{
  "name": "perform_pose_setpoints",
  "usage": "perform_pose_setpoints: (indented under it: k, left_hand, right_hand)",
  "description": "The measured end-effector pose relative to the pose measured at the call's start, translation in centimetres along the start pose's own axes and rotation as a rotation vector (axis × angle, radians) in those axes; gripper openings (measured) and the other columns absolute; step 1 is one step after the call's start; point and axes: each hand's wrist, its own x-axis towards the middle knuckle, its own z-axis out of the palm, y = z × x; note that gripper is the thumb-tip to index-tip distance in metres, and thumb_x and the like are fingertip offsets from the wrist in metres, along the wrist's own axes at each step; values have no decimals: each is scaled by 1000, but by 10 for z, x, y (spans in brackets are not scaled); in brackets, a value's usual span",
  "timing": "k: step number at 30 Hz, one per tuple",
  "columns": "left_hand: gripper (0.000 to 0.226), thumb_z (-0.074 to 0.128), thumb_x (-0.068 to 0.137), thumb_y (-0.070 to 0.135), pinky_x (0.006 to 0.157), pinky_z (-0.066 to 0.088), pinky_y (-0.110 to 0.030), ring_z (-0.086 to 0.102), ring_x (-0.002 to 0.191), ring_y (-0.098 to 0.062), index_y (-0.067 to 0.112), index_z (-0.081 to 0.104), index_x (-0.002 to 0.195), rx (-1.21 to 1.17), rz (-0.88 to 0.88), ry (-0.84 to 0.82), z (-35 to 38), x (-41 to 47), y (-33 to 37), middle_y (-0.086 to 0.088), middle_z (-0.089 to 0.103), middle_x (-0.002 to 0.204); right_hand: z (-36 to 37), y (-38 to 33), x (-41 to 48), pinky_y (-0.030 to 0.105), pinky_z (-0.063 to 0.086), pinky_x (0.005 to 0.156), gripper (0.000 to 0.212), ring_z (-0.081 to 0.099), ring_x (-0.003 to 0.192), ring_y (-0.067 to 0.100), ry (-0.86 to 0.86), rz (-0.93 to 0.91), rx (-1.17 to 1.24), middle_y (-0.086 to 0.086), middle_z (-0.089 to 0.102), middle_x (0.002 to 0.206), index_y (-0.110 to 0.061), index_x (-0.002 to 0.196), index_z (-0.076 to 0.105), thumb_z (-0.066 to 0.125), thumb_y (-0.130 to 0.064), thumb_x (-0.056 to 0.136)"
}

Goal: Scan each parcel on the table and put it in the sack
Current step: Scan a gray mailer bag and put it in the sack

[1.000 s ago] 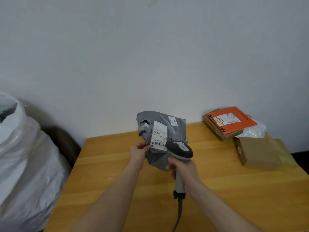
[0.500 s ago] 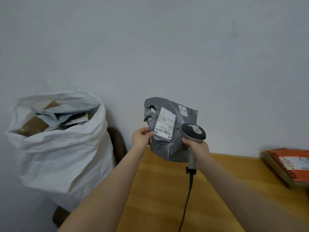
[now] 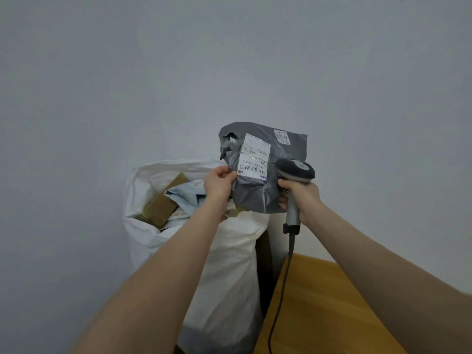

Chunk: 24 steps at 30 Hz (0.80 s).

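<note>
A grey plastic mailer parcel (image 3: 260, 192) with a white barcode label hangs upright in the air, just above the right side of the sack's mouth. My left hand (image 3: 219, 185) pinches its left edge beside the label. My right hand (image 3: 301, 198) grips the handle of a grey barcode scanner (image 3: 295, 170), whose head lies against the parcel's right side; some of its fingers also touch the parcel's lower right edge. The white woven sack (image 3: 224, 272) stands open on the floor below, holding a brown box and several pale parcels.
The wooden table (image 3: 329, 307) shows only its left corner at the lower right, next to the sack. The scanner's black cable (image 3: 283, 284) hangs down over the table's edge. A plain grey wall fills the background.
Both hands carried the grey parcel and the scanner left, off the table, until they hang over the sack. The view turned left with them, so the other parcels on the table have left the frame.
</note>
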Motion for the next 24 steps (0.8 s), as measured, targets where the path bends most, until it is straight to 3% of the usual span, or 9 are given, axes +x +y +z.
perform_pose_setpoints:
  k: [3, 7, 12, 16, 19, 22, 24]
  left_hand:
    - [33, 67, 88, 11, 93, 52, -45, 62, 101, -27, 3, 61, 120, 33, -20, 85, -39, 41, -3, -14, 66, 115]
    - [31, 70, 85, 12, 90, 53, -48, 64, 103, -32, 5, 64, 115, 110, -103, 168, -84, 85, -17, -18, 66, 113]
    - [31, 72, 80, 9, 88, 54, -46, 63, 100, -31, 14, 62, 108, 236, -135, 293, -123, 112, -41, -13, 66, 110]
    - [16, 58, 84, 9, 89, 53, -40, 63, 96, -30, 25, 61, 84, 433, -42, 312, -123, 130, -54, -5, 67, 100]
    - [17, 62, 86, 23, 95, 48, -36, 58, 108, -28, 19, 70, 102, 758, 73, 120, -113, 146, -56, -9, 59, 124]
    - [66, 70, 76, 55, 108, 33, -45, 33, 134, -32, 26, 53, 133, 1189, 221, -153, -102, 150, -60, -10, 27, 148]
    - [70, 64, 77, 62, 113, 17, -57, 13, 144, -31, 36, 44, 139, 1359, 281, -366, -99, 150, -67, -4, 19, 157]
  right_hand:
    - [33, 3, 18, 35, 57, 64, 22, 66, 68, 25, -16, 12, -53, 7, 65, 83, -9, 96, 61, 76, -14, 80]
    - [58, 12, 45, 32, 54, 55, 20, 67, 74, 26, -53, 53, -103, 7, 62, 90, -11, 91, 59, 76, -15, 81]
    - [85, 30, 64, 32, 55, 58, 21, 68, 70, 26, -115, 130, -165, 13, 66, 92, -7, 99, 61, 73, -15, 83]
    - [101, 35, 73, 27, 55, 49, 14, 65, 58, 23, -111, 151, -151, 16, 68, 77, -7, 87, 59, 70, -15, 86]
    - [111, 36, 77, 24, 52, 43, 15, 64, 57, 23, -83, 133, -118, 18, 66, 73, -5, 85, 57, 69, -14, 88]
    - [120, 38, 78, 28, 56, 49, 14, 64, 54, 23, -41, 140, -108, 18, 66, 69, -5, 85, 58, 69, -13, 88]
    - [128, 42, 78, 28, 55, 49, 15, 62, 49, 22, -19, 154, -98, 17, 65, 67, -4, 87, 58, 69, -13, 88]
